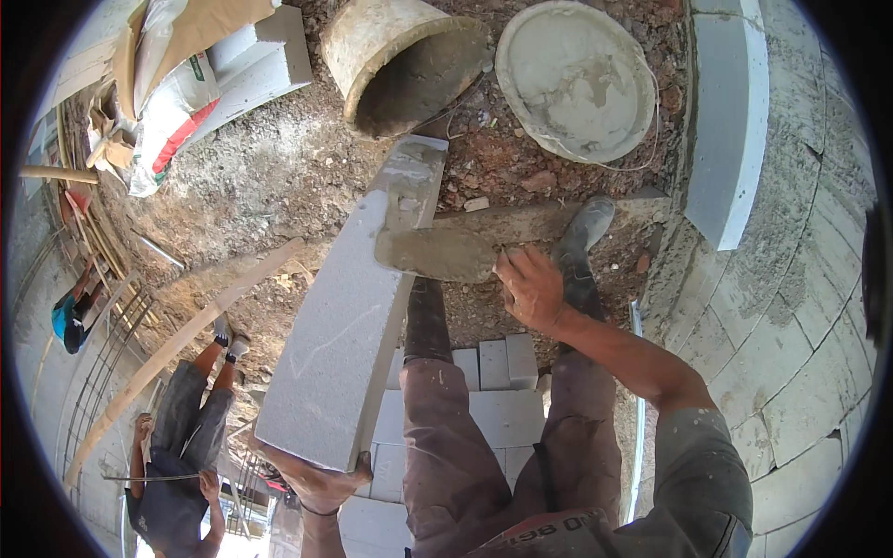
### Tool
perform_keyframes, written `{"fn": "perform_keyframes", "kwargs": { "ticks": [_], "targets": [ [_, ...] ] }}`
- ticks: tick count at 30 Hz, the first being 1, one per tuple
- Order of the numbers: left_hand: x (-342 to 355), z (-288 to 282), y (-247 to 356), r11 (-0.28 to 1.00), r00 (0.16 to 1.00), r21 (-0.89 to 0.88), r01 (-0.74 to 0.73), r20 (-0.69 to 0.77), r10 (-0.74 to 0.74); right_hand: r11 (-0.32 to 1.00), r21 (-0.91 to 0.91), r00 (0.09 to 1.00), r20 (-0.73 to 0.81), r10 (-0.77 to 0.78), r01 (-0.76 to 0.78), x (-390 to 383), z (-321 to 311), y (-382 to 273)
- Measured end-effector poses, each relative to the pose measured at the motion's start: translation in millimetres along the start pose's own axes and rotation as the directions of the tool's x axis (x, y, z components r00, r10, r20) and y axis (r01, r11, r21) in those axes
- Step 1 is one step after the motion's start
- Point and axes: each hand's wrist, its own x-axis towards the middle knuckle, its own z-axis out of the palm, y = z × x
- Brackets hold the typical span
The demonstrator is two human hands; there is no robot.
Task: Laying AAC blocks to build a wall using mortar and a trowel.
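Note:
My left hand (pixel 321 482) grips the near lower end of a long grey lightweight block (pixel 337 344), which slants up and away across the middle. Wet mortar (pixel 416 172) coats part of the block's far end. My right hand (pixel 532 286) is closed at the right end of a mortar-covered trowel (pixel 435 254); its handle is hidden by the fingers. The trowel blade lies over the block's right edge, near the far end. Beyond my right hand stands a round bucket (pixel 575 82) of wet grey mortar.
Another bucket (pixel 409 74) lies tipped toward me. Block walling (pixel 781 307) curves along the right, with a block (pixel 730 121) on it. Blocks (pixel 507 416) lie beneath my legs. At left are a torn bag (pixel 177 126), a wooden pole (pixel 186 358) and a co-worker (pixel 181 465) holding a thin rod.

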Motion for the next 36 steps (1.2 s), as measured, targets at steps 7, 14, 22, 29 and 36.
{"fn": "perform_keyframes", "kwargs": {
  "ticks": [7, 14, 22, 29, 36],
  "targets": [
    [-1, 1, 9, 0.957, 0.995, -0.273, 0.096, -0.006, -0.101, 0.991, 0.105, 0.996, -0.028, -0.084, 0.086, -36, -58, 21],
    [-13, 10, 20, 0.869, 0.983, -0.466, 0.166, 0.145, -0.110, 0.957, 0.291, 0.980, -0.196, 0.040, 0.019, 57, -16, 102],
    [-103, 84, -25, 0.917, 0.994, -0.390, -0.089, -0.094, 0.056, 0.390, 0.564, 0.660, 0.731, 0.175, -0.728, 148, 8, 128],
    [-41, 49, 7, 0.902, 0.987, -0.416, -0.110, -0.154, 0.049, 0.568, 0.506, 0.611, 0.792, -0.008, -0.649, 112, -12, 74],
    [-24, 31, 30, 0.789, 0.977, -0.611, -0.054, -0.196, -0.085, 0.776, 0.572, 0.846, 0.524, -0.095, -0.267, 32, -61, -12]
  ]
}}
